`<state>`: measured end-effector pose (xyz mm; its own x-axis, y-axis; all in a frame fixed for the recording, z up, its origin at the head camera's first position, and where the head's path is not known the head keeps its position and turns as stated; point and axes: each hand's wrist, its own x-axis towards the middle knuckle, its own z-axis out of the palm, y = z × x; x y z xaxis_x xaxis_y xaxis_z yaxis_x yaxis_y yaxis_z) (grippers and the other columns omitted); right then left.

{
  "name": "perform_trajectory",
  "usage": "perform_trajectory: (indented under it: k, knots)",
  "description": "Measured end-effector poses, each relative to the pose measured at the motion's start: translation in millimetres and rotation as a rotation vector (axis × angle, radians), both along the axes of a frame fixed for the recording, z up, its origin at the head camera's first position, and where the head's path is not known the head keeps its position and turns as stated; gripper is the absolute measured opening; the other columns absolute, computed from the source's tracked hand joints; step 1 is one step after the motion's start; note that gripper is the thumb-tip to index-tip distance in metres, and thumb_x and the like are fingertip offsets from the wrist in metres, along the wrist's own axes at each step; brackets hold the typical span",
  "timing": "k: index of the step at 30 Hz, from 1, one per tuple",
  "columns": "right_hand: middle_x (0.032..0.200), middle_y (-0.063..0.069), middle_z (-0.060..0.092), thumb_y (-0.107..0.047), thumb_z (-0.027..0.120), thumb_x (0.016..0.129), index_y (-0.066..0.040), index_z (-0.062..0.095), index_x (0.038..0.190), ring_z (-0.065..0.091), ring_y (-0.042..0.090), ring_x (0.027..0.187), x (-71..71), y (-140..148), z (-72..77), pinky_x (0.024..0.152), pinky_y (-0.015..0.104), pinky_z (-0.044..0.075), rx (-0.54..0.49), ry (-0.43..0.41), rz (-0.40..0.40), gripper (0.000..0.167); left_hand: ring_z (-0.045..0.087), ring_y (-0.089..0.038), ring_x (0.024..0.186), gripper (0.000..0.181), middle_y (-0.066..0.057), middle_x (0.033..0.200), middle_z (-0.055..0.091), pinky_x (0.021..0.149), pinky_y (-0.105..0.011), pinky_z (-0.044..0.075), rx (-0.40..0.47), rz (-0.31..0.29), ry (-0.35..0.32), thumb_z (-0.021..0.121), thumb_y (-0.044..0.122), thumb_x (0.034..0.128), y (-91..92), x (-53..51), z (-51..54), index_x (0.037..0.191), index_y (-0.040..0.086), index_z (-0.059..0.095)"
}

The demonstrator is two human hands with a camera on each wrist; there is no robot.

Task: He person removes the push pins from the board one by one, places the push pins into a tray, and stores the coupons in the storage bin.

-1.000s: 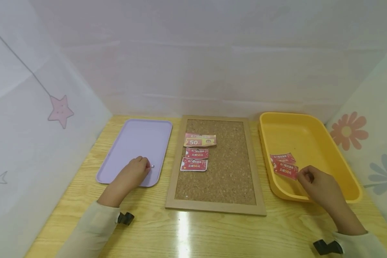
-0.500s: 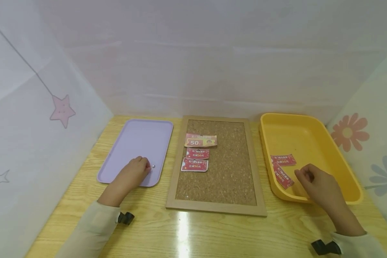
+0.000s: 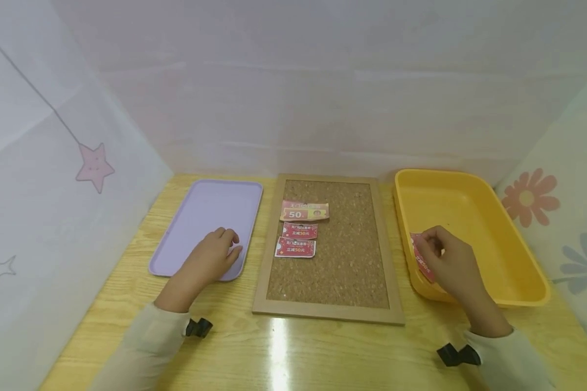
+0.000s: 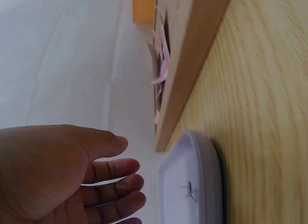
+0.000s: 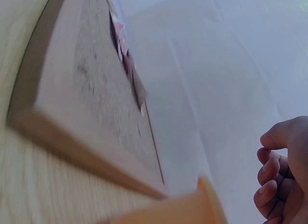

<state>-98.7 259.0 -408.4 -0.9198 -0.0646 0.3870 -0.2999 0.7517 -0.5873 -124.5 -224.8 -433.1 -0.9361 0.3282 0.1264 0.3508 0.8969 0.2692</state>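
The left wrist view shows a tiny pin-like object (image 4: pixel 190 189) in the lilac tray (image 3: pixel 220 206), below the left hand's (image 3: pixel 207 255) fingertips; the head view has it hidden behind that hand. Only the head view gives the face of the red coupon (image 3: pixel 423 264) in the yellow bin (image 3: pixel 455 201), just left of the right hand (image 3: pixel 450 266) and partly covered by it.

The left hand is loosely spread, the thumb standing apart from gently bent fingers, with bare space between. The right hand's thumb tip is close to the index finger and the other fingers are bent in a relaxed curl; the right wrist view shows just bare fingertips, though whether thumb and index touch cannot be told.

Both hands hang knuckles up, their forearms reaching in from the near side. The left is above the tray's near right corner, the right above the bin's near left part, clear of its floor. Between the hands lies the cork board (image 3: pixel 342 260). On its left half, nearer the left hand, are a red-and-yellow coupon (image 3: pixel 305 212), a small red coupon (image 3: pixel 300 231) and a white-edged red coupon (image 3: pixel 295 248), stacked in a column.
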Motion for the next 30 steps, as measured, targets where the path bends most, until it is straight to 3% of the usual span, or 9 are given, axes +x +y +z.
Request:
perform_trajectory:
  k: [2,5,7,9,17,24,30]
  knots:
    - [0.068,-0.002,0.05,-0.023,0.064,0.096,-0.012,0.062,0.093,0.043,0.013,0.057,-3.8,-14,2.5,0.064,0.029,0.045,-0.043,0.026,0.052,0.012,0.058,-0.029,0.085,0.019,-0.011,0.093,0.058,0.073,-0.043,0.05,0.005,-0.011,-0.005,0.061,0.019,0.0958,7.6,0.3,2.0,0.102,0.001,0.06]
    - [0.069,-0.003,0.051,-0.02,0.064,0.095,-0.012,0.063,0.096,0.044,0.012,0.06,-6.4,-36,2.9,0.067,0.033,0.043,-0.076,0.037,0.11,0.008,0.058,-0.028,0.089,0.019,-0.01,0.096,0.058,0.076,-0.041,0.05,0.015,-0.017,-0.027,0.059,0.021,0.0974,21.1,2.7,5.1,0.104,0.003,0.06]
    - [0.069,-0.003,0.05,-0.018,0.064,0.095,-0.011,0.064,0.098,0.043,0.013,0.061,-7.7,-50,0.3,0.066,0.031,0.043,-0.098,0.027,0.136,0.007,0.057,-0.027,0.091,0.019,-0.009,0.099,0.058,0.077,-0.041,0.049,0.032,-0.025,-0.047,0.058,0.022,0.0984,29.7,4.2,6.7,0.106,0.004,0.059]
    - [0.07,-0.005,0.05,-0.02,0.064,0.095,-0.014,0.064,0.1,0.044,0.011,0.061,-8.2,-64,-3.4,0.048,0.026,0.033,-0.103,-0.008,0.151,0.008,0.056,-0.026,0.094,0.02,-0.009,0.102,0.057,0.079,-0.04,0.049,0.058,-0.03,-0.07,0.056,0.024,0.0994,38.4,4.9,8.1,0.108,0.006,0.059]
    - [0.074,-0.004,0.054,-0.026,0.061,0.097,-0.012,0.065,0.111,0.046,0.013,0.061,-18.0,-102,-14.5,0.053,0.026,0.04,-0.146,-0.131,0.275,0.02,0.057,-0.025,0.1,0.019,-0.007,0.106,0.056,0.084,-0.039,0.048,0.141,-0.06,-0.11,0.056,0.024,0.0996,64.4,-0.1,9.9,0.11,0.008,0.059]
    - [0.079,-0.001,0.053,-0.024,0.061,0.097,-0.009,0.065,0.116,0.047,0.015,0.068,-29.0,-128,-21.7,0.058,0.027,0.04,-0.19,-0.2,0.305,0.024,0.057,-0.023,0.097,0.026,-0.007,0.104,0.057,0.082,-0.039,0.049,0.102,-0.062,-0.088,0.057,0.027,0.0984,80.7,-7.6,10.9,0.113,0.006,0.061]
    - [0.09,0.0,0.057,-0.026,0.062,0.097,-0.009,0.065,0.119,0.052,0.015,0.077,-35.2,-144,-27.8,0.066,0.03,0.046,-0.202,-0.221,0.272,0.028,0.058,-0.026,0.106,0.034,-0.009,0.117,0.058,0.088,-0.042,0.049,0.096,-0.058,-0.109,0.056,0.031,0.099,94.2,-12.9,13.1,0.125,0.008,0.059]
